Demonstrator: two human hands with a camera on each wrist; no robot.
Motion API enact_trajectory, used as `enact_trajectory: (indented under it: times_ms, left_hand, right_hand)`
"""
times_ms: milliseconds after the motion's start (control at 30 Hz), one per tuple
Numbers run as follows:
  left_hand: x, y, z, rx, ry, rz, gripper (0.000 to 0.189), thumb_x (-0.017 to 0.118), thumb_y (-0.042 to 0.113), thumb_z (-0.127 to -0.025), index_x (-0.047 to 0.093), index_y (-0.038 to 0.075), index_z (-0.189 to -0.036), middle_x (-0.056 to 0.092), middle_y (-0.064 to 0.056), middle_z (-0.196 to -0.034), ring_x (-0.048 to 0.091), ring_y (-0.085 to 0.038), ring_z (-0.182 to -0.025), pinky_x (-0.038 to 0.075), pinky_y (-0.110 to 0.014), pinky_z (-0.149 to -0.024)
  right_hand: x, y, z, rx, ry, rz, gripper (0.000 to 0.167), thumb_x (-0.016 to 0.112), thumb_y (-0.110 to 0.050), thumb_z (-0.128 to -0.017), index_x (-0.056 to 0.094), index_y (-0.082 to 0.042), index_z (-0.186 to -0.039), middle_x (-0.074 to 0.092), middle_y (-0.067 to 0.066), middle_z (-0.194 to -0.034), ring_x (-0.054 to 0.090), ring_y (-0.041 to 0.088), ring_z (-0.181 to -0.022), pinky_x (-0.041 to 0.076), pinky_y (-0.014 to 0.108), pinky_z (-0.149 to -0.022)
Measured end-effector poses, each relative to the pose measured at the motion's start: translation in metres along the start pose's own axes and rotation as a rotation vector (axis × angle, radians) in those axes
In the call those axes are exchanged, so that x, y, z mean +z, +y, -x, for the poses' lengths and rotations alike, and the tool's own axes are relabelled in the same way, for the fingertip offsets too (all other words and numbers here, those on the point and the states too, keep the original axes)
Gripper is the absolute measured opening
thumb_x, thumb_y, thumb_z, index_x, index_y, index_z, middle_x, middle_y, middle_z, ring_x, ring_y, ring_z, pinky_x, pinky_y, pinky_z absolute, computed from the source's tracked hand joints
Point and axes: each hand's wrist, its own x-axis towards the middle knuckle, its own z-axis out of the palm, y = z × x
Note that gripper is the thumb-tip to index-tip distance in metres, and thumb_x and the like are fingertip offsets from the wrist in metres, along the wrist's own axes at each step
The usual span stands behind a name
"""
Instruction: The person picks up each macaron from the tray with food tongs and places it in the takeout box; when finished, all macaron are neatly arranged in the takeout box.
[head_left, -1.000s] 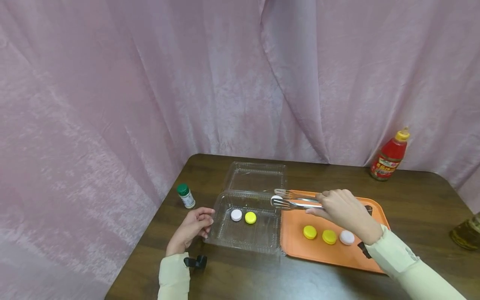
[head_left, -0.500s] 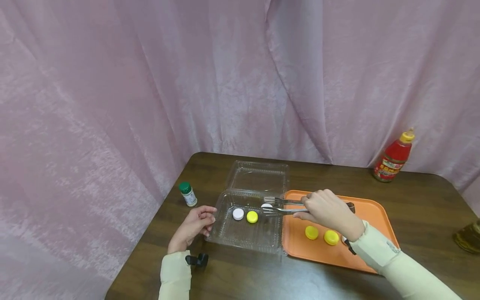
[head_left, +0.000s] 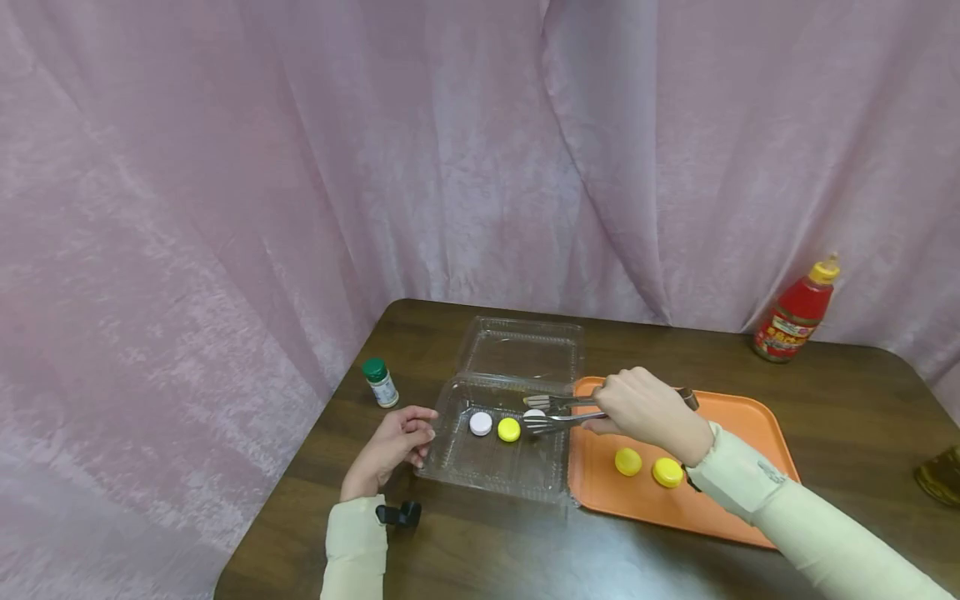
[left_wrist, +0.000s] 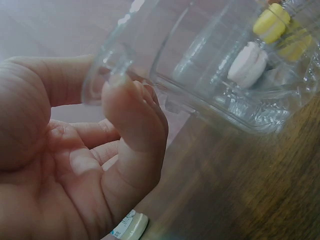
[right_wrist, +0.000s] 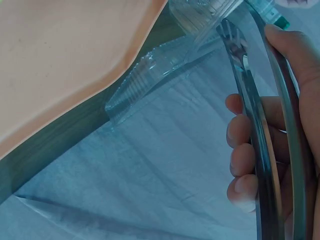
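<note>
- The tongs (right_wrist: 257,130) reached into the clear container (head_left: 487,468), a white macaron (head_left: 533,413) at their tips; the nearer tip hid part of it, so I couldn't tell whether it was gripped.
- My right hand (head_left: 651,412) was wrapped round the tongs; my left hand (head_left: 393,442) pinched the container's rim.
- Another white macaron (head_left: 481,423) and a yellow one (head_left: 509,430) lay inside.
- My sleeve (head_left: 750,483) covered part of the orange tray (head_left: 753,446), which bore two yellow macarons (head_left: 627,462).
- The head view cut off a dark vessel (head_left: 942,477) on the bench (head_left: 480,550).
</note>
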Motion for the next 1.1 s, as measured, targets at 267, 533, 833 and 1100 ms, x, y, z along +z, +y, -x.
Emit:
enact_trajectory:
  times_ms: [267,533,833,1100]
  left_hand:
    - [0.0,0.0,-0.002,0.011,0.003,0.003,0.036,0.058,-0.005,-0.095,0.048,-0.016,-0.128,0.056,-0.006,-0.08,0.051,-0.014,-0.062,0.051,-0.023,-0.05]
    - [0.0,-0.002,-0.002,0.01,0.001,0.005,0.036,0.058,-0.005,-0.094,0.048,-0.016,-0.127,0.056,-0.005,-0.079,0.051,-0.014,-0.062,0.05,-0.023,-0.049]
    - [0.001,0.0,-0.002,0.01,0.017,-0.001,0.034,0.057,-0.006,-0.093,0.05,-0.014,-0.125,0.056,-0.006,-0.079,0.051,-0.015,-0.061,0.05,-0.024,-0.049]
    - [0.001,0.001,0.0,-0.001,0.02,-0.003,0.036,0.058,-0.005,-0.094,0.049,-0.015,-0.127,0.056,-0.006,-0.08,0.051,-0.014,-0.061,0.05,-0.024,-0.049]
  right_hand:
    - [0.0,-0.001,-0.011,-0.025,-0.035,0.041,0.051,0.082,-0.036,-0.077,0.038,-0.024,-0.054,0.023,-0.011,-0.054,0.023,0.006,-0.048,0.02,0.023,-0.041]
    - [0.0,-0.001,-0.016,-0.06,-0.06,0.101,0.058,0.084,-0.042,-0.075,0.034,-0.023,-0.051,0.022,-0.01,-0.054,0.02,0.006,-0.048,0.018,0.023,-0.043]
    - [0.001,0.0,-0.015,-0.056,-0.072,0.096,0.054,0.083,-0.041,-0.071,0.037,-0.023,-0.052,0.026,-0.009,-0.055,0.021,0.007,-0.05,0.019,0.023,-0.043]
    - [-0.009,0.0,-0.016,0.046,-0.112,0.014,0.05,0.078,-0.042,-0.072,0.037,-0.023,-0.051,0.023,-0.01,-0.055,0.021,0.008,-0.05,0.018,0.025,-0.042]
